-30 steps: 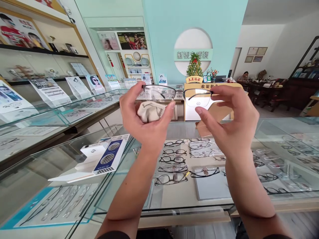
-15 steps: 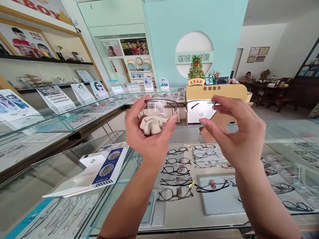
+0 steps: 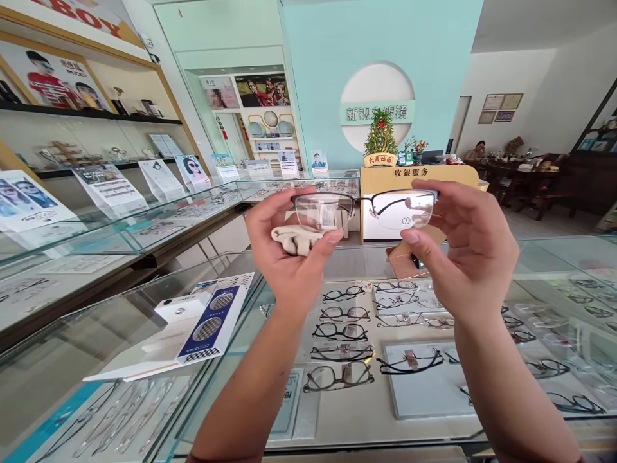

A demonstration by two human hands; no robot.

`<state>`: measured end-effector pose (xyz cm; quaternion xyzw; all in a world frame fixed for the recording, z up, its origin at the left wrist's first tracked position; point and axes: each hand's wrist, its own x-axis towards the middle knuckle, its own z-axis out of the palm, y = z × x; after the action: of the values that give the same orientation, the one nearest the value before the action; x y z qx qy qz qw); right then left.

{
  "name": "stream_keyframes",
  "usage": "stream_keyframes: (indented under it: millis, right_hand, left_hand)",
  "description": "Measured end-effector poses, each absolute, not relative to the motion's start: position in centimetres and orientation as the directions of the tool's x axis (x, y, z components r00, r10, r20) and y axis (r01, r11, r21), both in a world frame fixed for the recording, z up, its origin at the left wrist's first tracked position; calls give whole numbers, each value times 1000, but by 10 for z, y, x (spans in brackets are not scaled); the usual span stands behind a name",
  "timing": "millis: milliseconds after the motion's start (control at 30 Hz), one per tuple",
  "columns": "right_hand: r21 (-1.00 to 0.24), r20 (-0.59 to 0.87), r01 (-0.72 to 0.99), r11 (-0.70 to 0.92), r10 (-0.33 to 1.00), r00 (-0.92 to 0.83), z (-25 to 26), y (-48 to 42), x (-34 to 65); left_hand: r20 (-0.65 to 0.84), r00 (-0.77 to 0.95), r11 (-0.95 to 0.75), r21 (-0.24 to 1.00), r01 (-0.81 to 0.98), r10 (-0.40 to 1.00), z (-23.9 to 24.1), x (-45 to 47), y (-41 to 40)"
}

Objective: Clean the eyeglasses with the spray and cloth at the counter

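A pair of half-rim eyeglasses (image 3: 365,200) with a dark upper rim and clear lenses is held up level in front of me, between both hands. My left hand (image 3: 284,276) is closed at its left end, fingers behind the rim and thumb just below the left lens. Bunched in that same palm is a pale cleaning cloth (image 3: 295,239). My right hand (image 3: 475,257) grips the right end, its forefinger along the top corner and its thumb at the lower edge of the right lens. The other right fingers curl behind, partly hidden.
Below my arms, a glass display case (image 3: 347,411) holds rows of spectacle frames (image 3: 340,331). A white and blue display stand (image 3: 212,321) rests on the glass at left. Farther off stand a cashier counter (image 3: 419,173) and a seated person (image 3: 477,151) at a table.
The eyeglasses have shifted a little to the right and more of each lens shows. Both hands have moved slightly with them, still holding on. The cloth remains in the left palm.
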<state>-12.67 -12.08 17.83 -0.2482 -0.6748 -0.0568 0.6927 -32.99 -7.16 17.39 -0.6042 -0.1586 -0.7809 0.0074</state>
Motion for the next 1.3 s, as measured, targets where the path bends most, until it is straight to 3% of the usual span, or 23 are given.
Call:
stream_keyframes:
  millis: [133, 467, 867, 1300]
  right_hand:
    - [-250, 967, 400, 882, 245, 64, 178, -115, -123]
    - [-225, 973, 408, 885, 229, 41, 179, -109, -119]
    - [-223, 971, 636, 738, 223, 81, 178, -108, -120]
    - [-269, 957, 658, 704, 271, 102, 175, -107, -125]
  left_hand:
    - [943, -271, -954, 244, 171, 193, 175, -334, -67]
    - [981, -191, -940, 91, 327, 29, 180, -349, -60]
    - [971, -229, -847, 63, 528, -70, 171, -339, -71]
    - [965, -204, -814, -14, 581, -162, 169, -336, -70]
